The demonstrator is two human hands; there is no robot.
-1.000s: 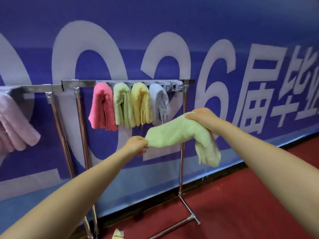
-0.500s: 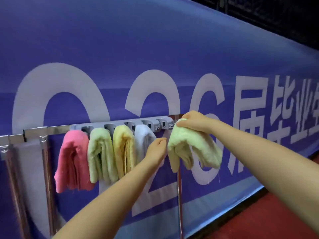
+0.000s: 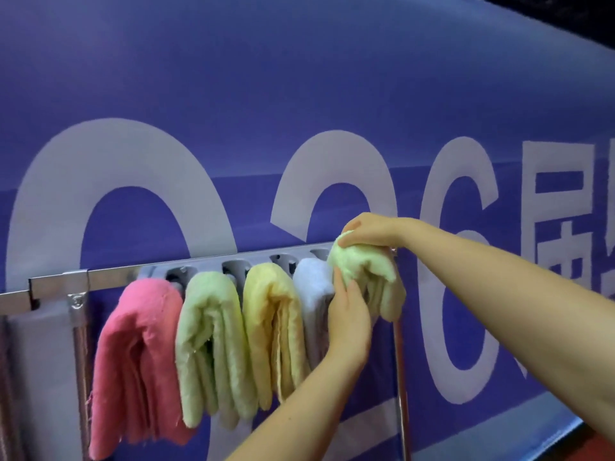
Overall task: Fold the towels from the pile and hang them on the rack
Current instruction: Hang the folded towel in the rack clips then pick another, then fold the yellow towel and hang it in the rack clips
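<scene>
Right hand (image 3: pixel 369 231) clamped on top of the green towel (image 3: pixel 366 271) at the rack (image 3: pixel 109 281) end, left hand (image 3: pixel 349 311) pinching its underside, 4 towels alongside

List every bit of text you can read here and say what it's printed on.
"026": big white digits on the blue banner behind the rack; the 2 is partly hidden by the right hand and towels.
White Chinese characters at the banner's right edge: cut off by the frame, not readable.
No text shows on the towels or rack.
</scene>
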